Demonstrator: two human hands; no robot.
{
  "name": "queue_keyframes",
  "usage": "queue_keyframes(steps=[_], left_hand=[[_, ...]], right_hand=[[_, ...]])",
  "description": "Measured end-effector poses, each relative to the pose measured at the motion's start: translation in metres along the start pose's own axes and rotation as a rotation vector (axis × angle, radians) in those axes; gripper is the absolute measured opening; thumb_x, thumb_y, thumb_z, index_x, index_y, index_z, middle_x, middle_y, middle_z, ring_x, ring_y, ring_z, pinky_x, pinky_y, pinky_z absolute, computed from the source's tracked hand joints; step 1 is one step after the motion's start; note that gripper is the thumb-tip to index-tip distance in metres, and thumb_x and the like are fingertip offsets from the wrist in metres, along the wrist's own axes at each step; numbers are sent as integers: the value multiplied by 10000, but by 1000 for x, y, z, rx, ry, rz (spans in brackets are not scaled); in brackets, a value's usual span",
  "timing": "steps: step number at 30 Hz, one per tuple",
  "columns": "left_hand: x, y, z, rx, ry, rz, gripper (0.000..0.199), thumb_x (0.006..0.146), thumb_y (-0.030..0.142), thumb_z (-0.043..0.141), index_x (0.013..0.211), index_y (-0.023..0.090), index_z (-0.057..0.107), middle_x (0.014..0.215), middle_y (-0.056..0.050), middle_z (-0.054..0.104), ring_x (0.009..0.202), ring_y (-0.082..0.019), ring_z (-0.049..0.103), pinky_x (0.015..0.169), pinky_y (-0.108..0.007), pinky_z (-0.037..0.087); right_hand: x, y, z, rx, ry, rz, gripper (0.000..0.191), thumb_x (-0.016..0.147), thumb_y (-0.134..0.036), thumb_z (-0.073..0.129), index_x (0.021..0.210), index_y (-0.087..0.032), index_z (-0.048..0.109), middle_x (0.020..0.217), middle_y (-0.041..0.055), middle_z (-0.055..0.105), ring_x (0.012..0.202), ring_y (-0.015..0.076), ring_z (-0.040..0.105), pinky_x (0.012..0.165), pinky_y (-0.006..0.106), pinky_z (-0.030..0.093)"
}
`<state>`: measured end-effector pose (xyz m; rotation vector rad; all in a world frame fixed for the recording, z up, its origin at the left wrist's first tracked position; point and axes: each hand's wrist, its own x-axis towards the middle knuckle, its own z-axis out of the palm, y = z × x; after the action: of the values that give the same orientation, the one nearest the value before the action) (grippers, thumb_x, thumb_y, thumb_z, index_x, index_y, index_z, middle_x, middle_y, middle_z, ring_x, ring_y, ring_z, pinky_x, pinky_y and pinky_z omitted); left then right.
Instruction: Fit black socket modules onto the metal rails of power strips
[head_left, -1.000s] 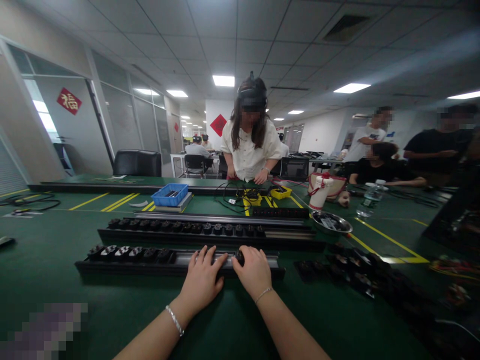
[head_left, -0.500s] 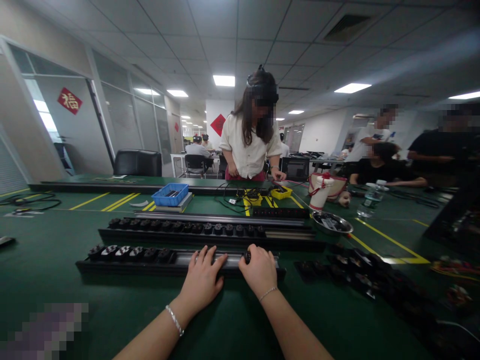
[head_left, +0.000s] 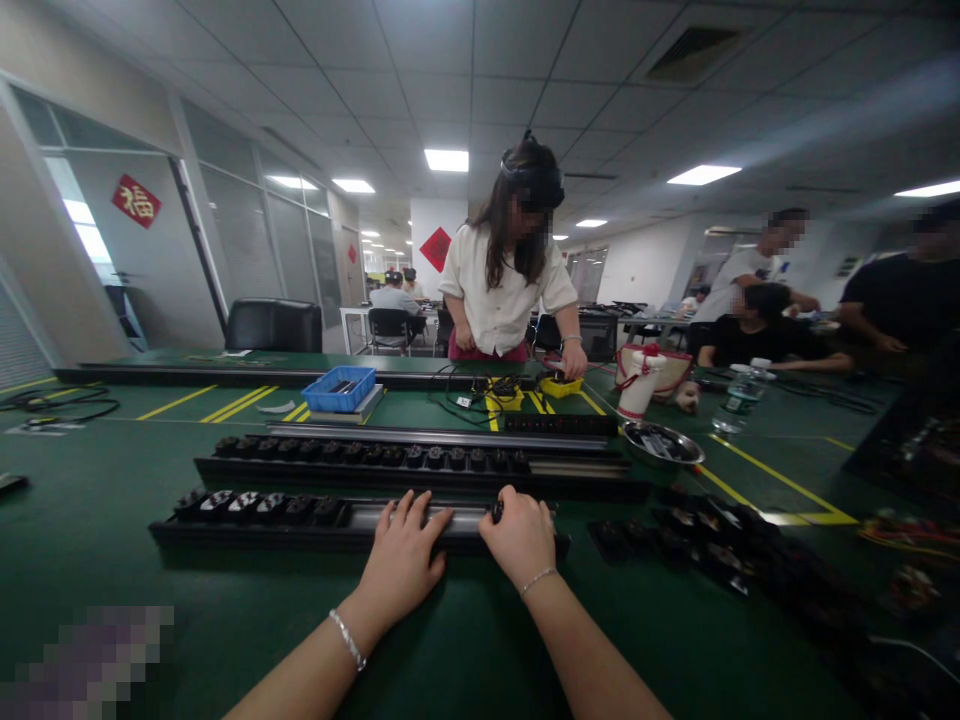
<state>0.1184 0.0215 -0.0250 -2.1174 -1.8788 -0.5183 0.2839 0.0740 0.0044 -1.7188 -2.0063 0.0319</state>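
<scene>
In front of me a long black metal channel [head_left: 247, 537] lies across the table, with several black socket modules [head_left: 298, 508] in its left part, some with shiny faces. My left hand [head_left: 401, 545] rests over the channel's bare middle, fingers spread and touching it. Toward the channel's right end, my right hand [head_left: 523, 535] is closed round a small dark piece that looks like a socket module [head_left: 497, 511]; the hand hides most of it. Just behind lies a second channel [head_left: 420, 482], holding a long row of similar modules.
Loose black modules [head_left: 720, 545] are heaped to the right. Beyond the channels are a blue bin [head_left: 340, 390], a yellow bin [head_left: 562, 387], cables, a metal bowl [head_left: 661, 445], a white cup [head_left: 641, 388] and a water bottle [head_left: 742, 398]. A co-worker [head_left: 510, 290] stands across the table.
My hands stay almost where they were on the channel. Across the table, the co-worker's hand has moved over the yellow bin. People at the right have shifted a little.
</scene>
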Motion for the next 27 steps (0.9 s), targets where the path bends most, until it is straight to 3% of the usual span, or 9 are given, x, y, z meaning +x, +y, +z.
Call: queue_keyframes(steps=[18,24,27], left_hand=[[0,-1,-2,-4,-13,6,480,748,347,528,1223,362,464,1345,-54,426,1266,-279,323,1039,-480,195],[0,-1,-1,-7,8,13,473,747,340,530,1217,358,472,1337,-53,434,1263,-279,329,1039,-482,199],[0,-1,-1,-9,16,16,475,746,336,530,1217,353,474,1331,-56,441,1256,-279,339,1034,-482,211]], right_hand=[[1,1,3,11,-3,18,135,707,-253,482,804,-178,540,820,87,626,881,227,546,877,371,316],[2,8,-3,-30,-7,108,198,710,-269,467,877,-202,551,1076,99,570,1127,291,406,897,487,282],[2,16,-9,-40,-58,134,249,721,-300,461,935,-209,549,1087,103,555,1083,264,439,849,423,335]])
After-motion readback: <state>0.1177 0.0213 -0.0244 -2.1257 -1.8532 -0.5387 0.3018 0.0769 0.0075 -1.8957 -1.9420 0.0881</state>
